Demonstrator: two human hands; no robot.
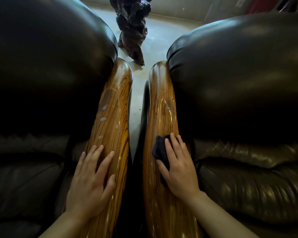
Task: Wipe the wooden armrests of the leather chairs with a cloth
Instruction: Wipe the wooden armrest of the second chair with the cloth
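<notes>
Two glossy striped wooden armrests run side by side away from me. The left armrest (113, 107) carries several pale smudges. My left hand (91, 179) lies flat on its near part with fingers spread and nothing in it. The right armrest (162, 103) has a small pale mark halfway along. My right hand (178, 169) presses a dark cloth (160, 150) onto that armrest; the cloth shows under my fingers and thumb. A dark leather chair back (46, 54) rises left of the armrests and another leather chair back (239, 66) rises on the right.
A narrow gap of pale tiled floor (136, 93) separates the two armrests. A dark gnarled wood sculpture (132, 26) stands on the floor beyond them. Leather seat cushions (248, 177) lie to the right and the left.
</notes>
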